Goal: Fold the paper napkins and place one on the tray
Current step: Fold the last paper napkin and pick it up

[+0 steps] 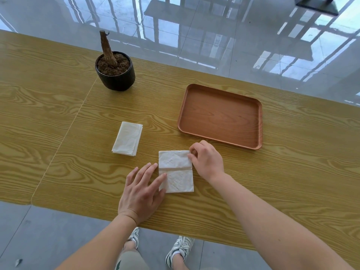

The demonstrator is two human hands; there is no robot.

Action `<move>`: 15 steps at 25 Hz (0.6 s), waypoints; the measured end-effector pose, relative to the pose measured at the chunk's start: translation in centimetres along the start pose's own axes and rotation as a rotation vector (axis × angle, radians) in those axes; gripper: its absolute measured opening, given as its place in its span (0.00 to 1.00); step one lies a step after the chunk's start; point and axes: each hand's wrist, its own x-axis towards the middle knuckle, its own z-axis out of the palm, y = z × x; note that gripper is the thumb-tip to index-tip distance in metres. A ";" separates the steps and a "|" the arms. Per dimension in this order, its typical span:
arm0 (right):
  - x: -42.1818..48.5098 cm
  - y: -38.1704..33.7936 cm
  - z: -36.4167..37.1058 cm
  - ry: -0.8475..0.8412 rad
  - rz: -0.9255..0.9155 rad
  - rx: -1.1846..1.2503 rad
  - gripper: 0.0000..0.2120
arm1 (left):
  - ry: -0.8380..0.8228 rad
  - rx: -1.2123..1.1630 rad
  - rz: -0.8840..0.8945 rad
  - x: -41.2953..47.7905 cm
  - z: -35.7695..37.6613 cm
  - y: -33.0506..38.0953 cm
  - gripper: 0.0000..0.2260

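A white paper napkin (pixel 176 172) lies flat on the wooden table near the front edge, with a crease across its middle. My left hand (pixel 142 191) rests flat, fingers spread, its fingertips pressing the napkin's lower left part. My right hand (pixel 206 160) pinches the napkin's upper right corner between thumb and fingers. A small stack of folded white napkins (pixel 127 138) lies to the left, apart from both hands. The brown wooden tray (pixel 222 133) sits to the upper right, with nothing on it.
A black pot with soil and a bare cut stem (pixel 115 72) stands at the back left of the table (pixel 58 114). Glossy floor tiles lie beyond the far edge. My shoes show below the near edge.
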 end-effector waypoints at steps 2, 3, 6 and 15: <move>0.3 -0.1 0.0 -0.006 0.015 0.024 0.04 | 0.003 -0.001 -0.003 0.0 -0.1 0.1 0.16; 0.4 -0.1 0.0 -0.013 0.020 0.030 0.03 | 0.006 0.001 -0.005 0.0 -0.1 0.1 0.16; 0.4 -0.1 -0.1 -0.013 0.021 0.058 0.03 | 0.007 0.005 -0.009 0.1 -0.1 0.2 0.16; -1.0 0.0 -0.5 -0.090 0.149 0.563 0.09 | 0.015 0.007 -0.019 0.1 0.3 0.1 0.16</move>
